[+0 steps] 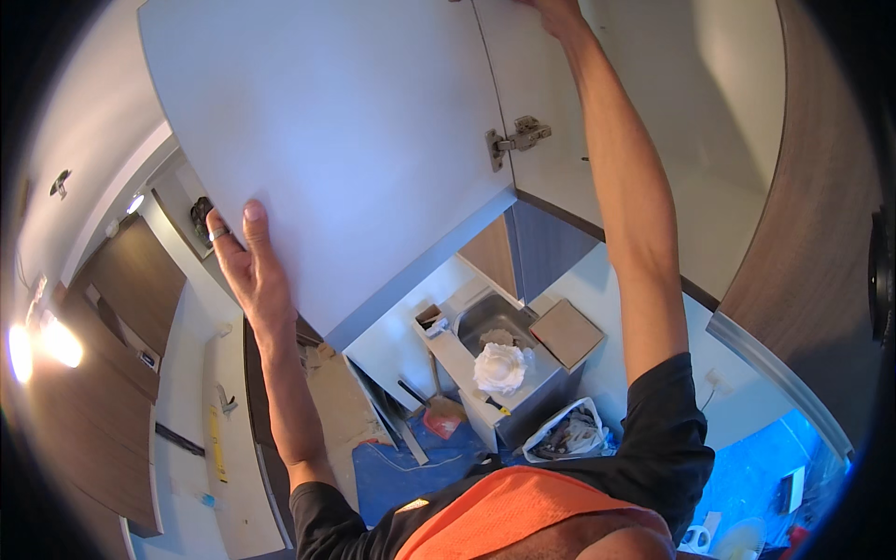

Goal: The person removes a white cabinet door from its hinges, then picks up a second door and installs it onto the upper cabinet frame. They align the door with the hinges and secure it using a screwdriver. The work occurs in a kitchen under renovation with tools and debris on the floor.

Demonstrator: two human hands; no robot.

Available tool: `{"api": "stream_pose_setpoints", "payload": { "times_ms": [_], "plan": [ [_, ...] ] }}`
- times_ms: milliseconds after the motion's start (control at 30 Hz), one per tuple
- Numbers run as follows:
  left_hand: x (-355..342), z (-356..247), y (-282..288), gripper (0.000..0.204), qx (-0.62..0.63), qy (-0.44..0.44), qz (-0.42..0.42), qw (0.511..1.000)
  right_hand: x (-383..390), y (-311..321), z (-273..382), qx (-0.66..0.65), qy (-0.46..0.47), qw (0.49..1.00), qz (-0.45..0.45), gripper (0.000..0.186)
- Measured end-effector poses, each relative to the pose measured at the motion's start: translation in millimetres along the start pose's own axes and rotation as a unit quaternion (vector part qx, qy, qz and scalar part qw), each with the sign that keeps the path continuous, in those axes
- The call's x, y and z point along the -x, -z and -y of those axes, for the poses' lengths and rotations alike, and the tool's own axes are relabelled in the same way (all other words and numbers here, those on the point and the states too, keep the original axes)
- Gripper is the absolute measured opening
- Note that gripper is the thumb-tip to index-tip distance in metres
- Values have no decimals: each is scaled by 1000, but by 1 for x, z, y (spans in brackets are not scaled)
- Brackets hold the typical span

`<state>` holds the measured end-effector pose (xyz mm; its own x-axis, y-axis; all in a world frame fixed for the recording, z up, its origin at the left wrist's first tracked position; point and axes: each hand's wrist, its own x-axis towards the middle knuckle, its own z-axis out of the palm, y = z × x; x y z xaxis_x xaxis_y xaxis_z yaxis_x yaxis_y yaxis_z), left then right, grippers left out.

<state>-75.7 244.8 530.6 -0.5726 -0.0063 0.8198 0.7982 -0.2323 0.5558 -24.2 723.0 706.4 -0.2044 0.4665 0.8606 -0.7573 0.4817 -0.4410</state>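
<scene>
A large white cabinet door (345, 159) hangs open in front of me on the left. My left hand (250, 266) grips its outer edge, the thumb on the near face and the fingers around the edge; one finger wears a ring. A metal hinge (515, 138) joins the door to the white inside of the wall cabinet (728, 140). My right arm reaches up past this hinge. High at the top edge, my right hand (557, 14) is by the seam between door and cabinet, with its fingers mostly cut off, so what they hold is hidden.
Below stands a counter with a metal sink (490, 322), a crumpled white bundle (501, 367) and a square brown panel (567, 334). A filled white bag (569, 431), a red dustpan (442, 417) and a blue floor sheet (397, 481) lie lower. A yellow level (217, 448) is at left.
</scene>
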Motion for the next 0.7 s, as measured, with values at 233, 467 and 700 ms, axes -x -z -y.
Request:
{"api": "stream_pose_setpoints", "payload": {
  "times_ms": [233,467,700],
  "plan": [
    [-3,10,1,77,1,-38,-3,999,16,-2,4,26,71,997,-8,28],
    [-2,8,-2,52,27,-48,2,998,11,-3,2,2,79,997,4,37],
    [6,1,2,58,-44,-47,-33,997,-4,5,2,33,48,997,44,39]
  ]
}}
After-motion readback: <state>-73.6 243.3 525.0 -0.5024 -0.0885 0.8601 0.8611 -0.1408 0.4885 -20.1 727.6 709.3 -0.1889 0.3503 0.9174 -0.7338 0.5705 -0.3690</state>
